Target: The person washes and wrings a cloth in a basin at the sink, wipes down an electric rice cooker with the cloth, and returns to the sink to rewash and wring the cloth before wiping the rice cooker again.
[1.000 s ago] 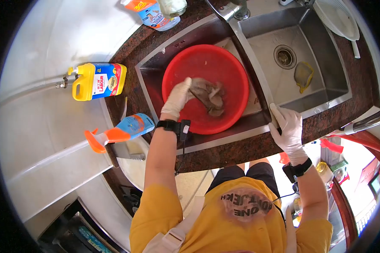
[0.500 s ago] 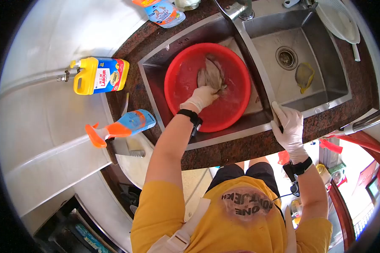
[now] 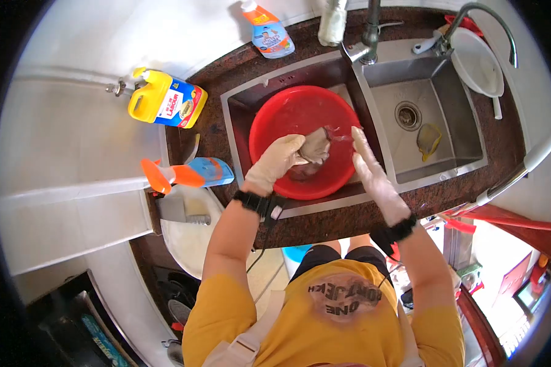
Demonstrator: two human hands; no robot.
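In the head view, my left hand (image 3: pixel 278 160), in a white glove, is closed on a wet grey cloth (image 3: pixel 316 147). The cloth is held above murky water in a red basin (image 3: pixel 262 128), which sits in the left sink bowl. My right hand (image 3: pixel 373 180), also gloved, is at the basin's right side with its fingers stretched out. Nothing shows in it; I cannot tell whether it touches the rim.
The right sink bowl (image 3: pixel 456 113) has a drain and a yellow-edged scrap (image 3: pixel 429 140). A yellow detergent jug (image 3: pixel 168 101) and two spray bottles, one lying (image 3: pixel 205 172) and one upright (image 3: pixel 272 37), are around the sink. A cleaver (image 3: pixel 179 211) rests lower left; a white strainer (image 3: pixel 476 64) sits upper right.
My left hand has lifted the cloth up and toward me in the basin. My right hand has left the sink's front edge and moved left to the basin. The view has shifted a little.
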